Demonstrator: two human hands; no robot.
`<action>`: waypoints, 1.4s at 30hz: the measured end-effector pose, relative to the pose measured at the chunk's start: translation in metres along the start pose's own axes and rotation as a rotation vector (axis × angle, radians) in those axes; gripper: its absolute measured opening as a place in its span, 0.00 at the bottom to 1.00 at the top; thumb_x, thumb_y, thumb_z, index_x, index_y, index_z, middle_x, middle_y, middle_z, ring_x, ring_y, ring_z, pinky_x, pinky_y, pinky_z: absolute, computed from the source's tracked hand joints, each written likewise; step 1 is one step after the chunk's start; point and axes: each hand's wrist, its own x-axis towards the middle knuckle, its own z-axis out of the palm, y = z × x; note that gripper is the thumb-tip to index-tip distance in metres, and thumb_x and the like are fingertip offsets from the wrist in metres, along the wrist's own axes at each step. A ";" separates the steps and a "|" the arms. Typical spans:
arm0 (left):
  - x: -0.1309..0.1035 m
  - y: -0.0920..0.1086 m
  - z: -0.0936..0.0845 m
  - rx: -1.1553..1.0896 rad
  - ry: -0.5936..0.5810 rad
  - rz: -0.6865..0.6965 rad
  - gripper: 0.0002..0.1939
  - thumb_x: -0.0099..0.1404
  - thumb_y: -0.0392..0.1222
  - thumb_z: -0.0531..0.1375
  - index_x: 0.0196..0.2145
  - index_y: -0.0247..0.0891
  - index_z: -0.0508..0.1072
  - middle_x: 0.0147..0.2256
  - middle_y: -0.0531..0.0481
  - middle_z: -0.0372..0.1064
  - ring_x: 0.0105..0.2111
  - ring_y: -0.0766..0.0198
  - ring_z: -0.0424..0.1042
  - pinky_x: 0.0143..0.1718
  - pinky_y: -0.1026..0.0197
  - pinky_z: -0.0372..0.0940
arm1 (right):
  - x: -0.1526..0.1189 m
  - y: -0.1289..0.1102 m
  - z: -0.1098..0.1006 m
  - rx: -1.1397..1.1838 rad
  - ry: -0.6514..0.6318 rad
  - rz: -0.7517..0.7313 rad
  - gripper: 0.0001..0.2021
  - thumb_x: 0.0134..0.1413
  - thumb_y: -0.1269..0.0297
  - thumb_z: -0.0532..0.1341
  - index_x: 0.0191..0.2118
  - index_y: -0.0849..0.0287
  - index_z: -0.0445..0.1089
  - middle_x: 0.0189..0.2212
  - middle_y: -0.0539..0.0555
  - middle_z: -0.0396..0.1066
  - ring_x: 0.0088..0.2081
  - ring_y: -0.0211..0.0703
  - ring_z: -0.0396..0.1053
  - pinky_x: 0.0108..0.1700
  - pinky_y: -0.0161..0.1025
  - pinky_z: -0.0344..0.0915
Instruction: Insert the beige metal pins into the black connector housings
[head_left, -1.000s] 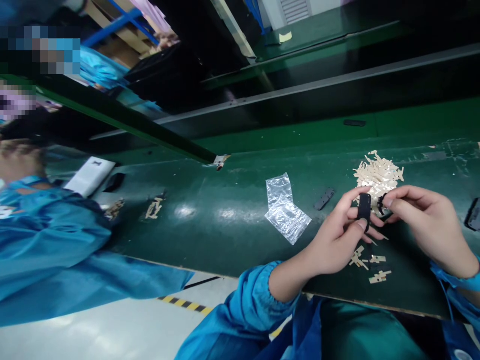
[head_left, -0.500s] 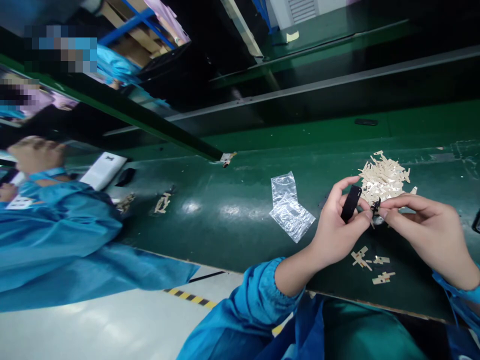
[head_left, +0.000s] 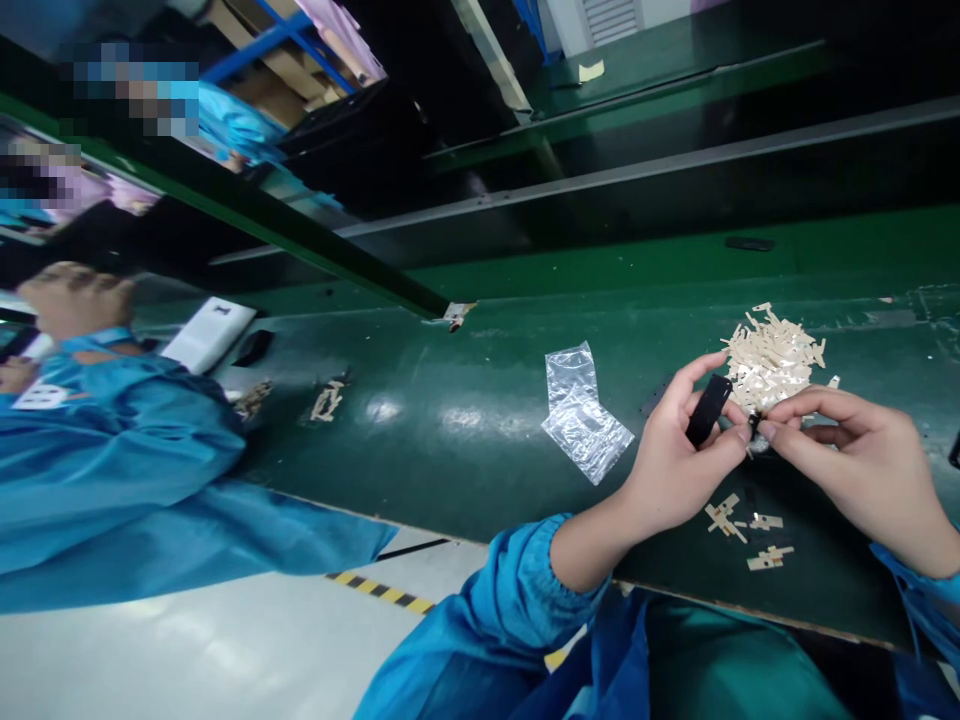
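My left hand (head_left: pixel 679 450) is closed, with a flat black strip-shaped part (head_left: pixel 709 411) held against the palm by its fingers. Its thumb and a fingertip also pinch a small dark piece (head_left: pixel 754 424), too small to name. From the other side, my right hand (head_left: pixel 862 450) grips that same small piece between thumb and forefinger. Behind the fingertips lies a heap of small cream-coloured flat pieces (head_left: pixel 776 350). Several loose cream pieces (head_left: pixel 766 557) lie on the green table (head_left: pixel 450 470) below my hands.
Two clear plastic bags (head_left: pixel 589 435) lie left of my hands. A black strip (head_left: pixel 750 244) rests at the back. To the left, a co-worker's blue sleeve (head_left: pixel 135 450) reaches over the table near a white box-like object (head_left: pixel 210 335). A green post (head_left: pixel 322 235) slants across the view.
The small dark piece has turned between my fingertips, and less of it shows. Both hands stay in nearly the same place; the whole view has shifted slightly.
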 end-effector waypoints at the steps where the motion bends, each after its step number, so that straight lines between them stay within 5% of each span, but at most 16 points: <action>1: 0.000 0.000 0.000 0.005 -0.008 0.005 0.35 0.65 0.35 0.67 0.67 0.40 0.62 0.36 0.52 0.73 0.29 0.69 0.64 0.33 0.61 0.61 | 0.000 0.000 0.000 -0.006 -0.004 -0.011 0.06 0.52 0.58 0.71 0.29 0.53 0.81 0.31 0.54 0.80 0.30 0.46 0.75 0.27 0.37 0.71; 10: 0.010 -0.010 -0.009 -0.212 -0.103 -0.175 0.33 0.67 0.34 0.56 0.69 0.35 0.60 0.43 0.45 0.77 0.34 0.66 0.75 0.38 0.62 0.70 | 0.002 0.003 -0.008 0.017 0.139 0.059 0.04 0.50 0.59 0.73 0.28 0.51 0.81 0.30 0.51 0.80 0.30 0.46 0.77 0.32 0.38 0.75; 16: 0.006 -0.010 -0.012 -0.195 -0.240 -0.275 0.39 0.72 0.33 0.58 0.74 0.50 0.48 0.52 0.45 0.76 0.43 0.60 0.81 0.45 0.59 0.73 | 0.005 0.007 -0.007 0.036 0.094 0.124 0.05 0.49 0.59 0.73 0.29 0.53 0.82 0.31 0.53 0.82 0.33 0.49 0.79 0.33 0.39 0.76; 20: 0.000 -0.006 -0.011 -0.055 -0.293 -0.166 0.33 0.77 0.36 0.54 0.74 0.51 0.50 0.51 0.44 0.72 0.43 0.61 0.80 0.43 0.60 0.74 | 0.007 0.008 -0.006 0.060 0.045 0.152 0.05 0.50 0.59 0.73 0.28 0.54 0.82 0.31 0.54 0.82 0.32 0.48 0.78 0.32 0.38 0.74; 25: -0.005 -0.007 -0.012 0.343 -0.176 0.170 0.24 0.79 0.40 0.49 0.69 0.46 0.65 0.47 0.45 0.69 0.37 0.62 0.71 0.45 0.54 0.73 | 0.007 0.006 -0.007 0.220 -0.012 0.226 0.05 0.48 0.60 0.75 0.28 0.54 0.83 0.29 0.53 0.79 0.26 0.41 0.72 0.26 0.34 0.72; 29: -0.009 -0.010 -0.010 0.568 -0.172 0.372 0.28 0.80 0.37 0.46 0.73 0.45 0.60 0.52 0.41 0.72 0.44 0.55 0.68 0.53 0.48 0.69 | 0.008 0.004 -0.007 0.372 -0.013 0.284 0.06 0.46 0.59 0.76 0.28 0.55 0.84 0.29 0.54 0.78 0.26 0.40 0.71 0.25 0.32 0.72; 33: -0.011 -0.014 -0.008 0.570 -0.229 0.376 0.31 0.79 0.35 0.44 0.76 0.48 0.55 0.57 0.41 0.71 0.44 0.55 0.67 0.52 0.48 0.70 | 0.009 0.002 -0.005 0.456 -0.049 0.300 0.08 0.46 0.58 0.77 0.27 0.55 0.84 0.27 0.54 0.77 0.27 0.40 0.70 0.24 0.32 0.72; 39: -0.009 -0.014 -0.007 0.516 -0.243 0.314 0.28 0.81 0.40 0.45 0.75 0.44 0.58 0.42 0.43 0.71 0.38 0.58 0.68 0.46 0.52 0.71 | 0.009 0.003 -0.004 0.470 -0.067 0.295 0.07 0.45 0.59 0.78 0.29 0.56 0.85 0.28 0.55 0.79 0.26 0.41 0.71 0.25 0.32 0.71; 42: -0.005 -0.015 -0.007 0.306 -0.248 0.168 0.29 0.81 0.44 0.48 0.76 0.48 0.54 0.44 0.45 0.72 0.34 0.63 0.71 0.39 0.58 0.72 | 0.009 0.005 -0.006 0.417 -0.046 0.280 0.08 0.47 0.57 0.76 0.28 0.56 0.84 0.29 0.56 0.80 0.29 0.43 0.73 0.26 0.32 0.71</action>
